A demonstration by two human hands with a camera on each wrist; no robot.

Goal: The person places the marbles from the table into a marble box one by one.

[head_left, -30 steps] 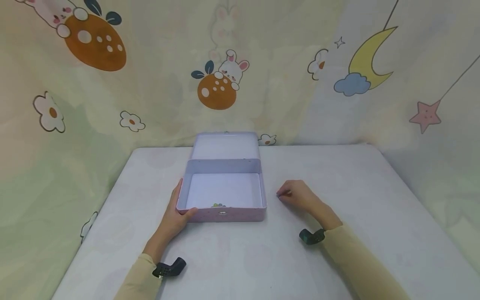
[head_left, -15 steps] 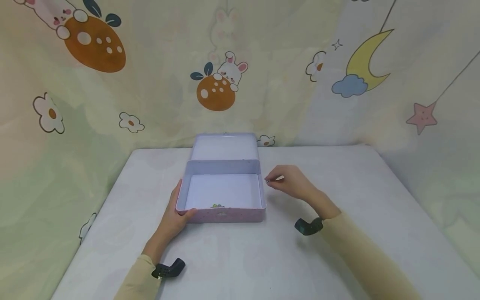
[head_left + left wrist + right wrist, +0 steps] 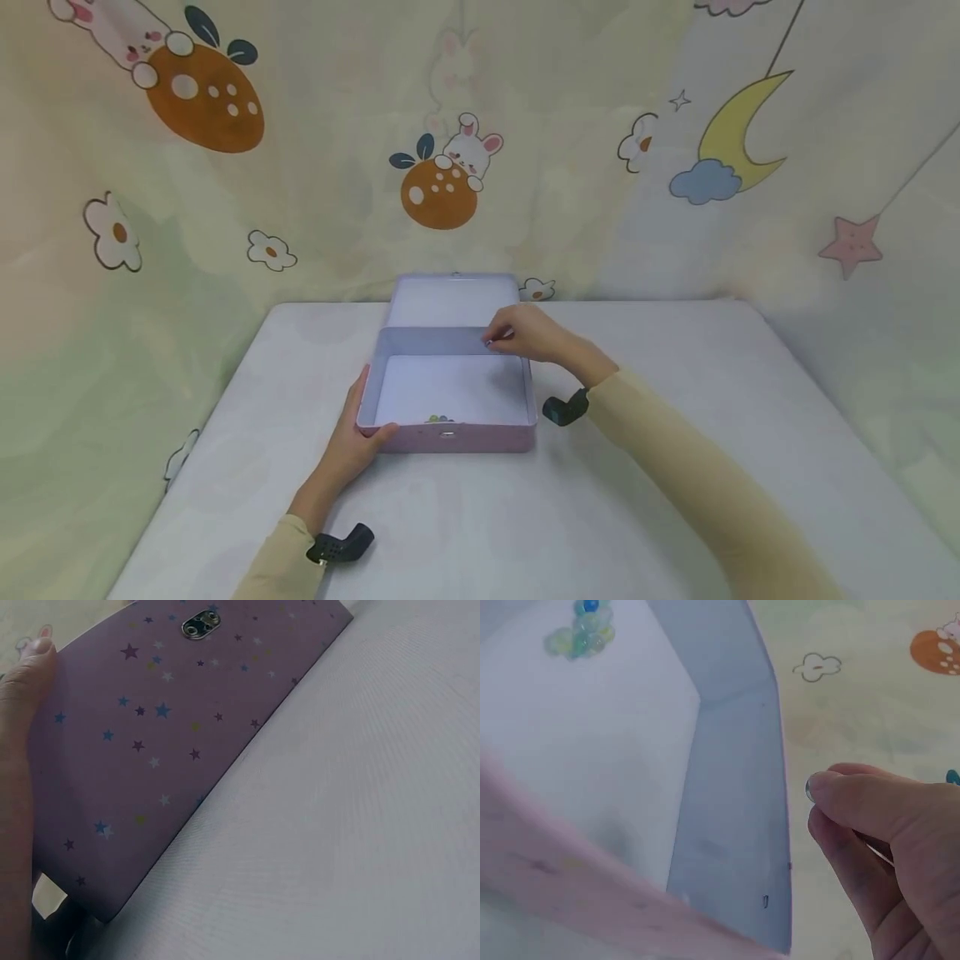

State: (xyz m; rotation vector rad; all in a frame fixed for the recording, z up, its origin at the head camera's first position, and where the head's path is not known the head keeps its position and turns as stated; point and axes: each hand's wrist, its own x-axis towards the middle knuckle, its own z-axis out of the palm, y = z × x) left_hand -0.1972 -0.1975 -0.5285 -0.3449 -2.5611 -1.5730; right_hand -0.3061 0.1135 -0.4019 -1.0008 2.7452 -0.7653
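Note:
A pink tin box (image 3: 480, 437) with an open lid (image 3: 450, 302) stands on the table; its front wall (image 3: 172, 757) carries small stars and a metal catch in the left wrist view. My left hand (image 3: 354, 437) grips the front left corner, thumb against the front wall. Over the back right part of the box, my right hand (image 3: 528, 333) pinches a small clear marble (image 3: 810, 788) between thumb and fingertips. Several green, yellow and blue glass marbles (image 3: 589, 634) lie together inside; the front wall partly hides them in the head view.
The white-covered table (image 3: 675, 417) extends around the box. Behind it hangs a printed cloth (image 3: 570, 208) with rabbits, flowers and a moon. Each wrist wears a dark camera mount (image 3: 566, 407).
My right hand has moved from the table right of the box, up and leftward over the box, with the marble between its fingers. The left hand keeps its hold on the corner.

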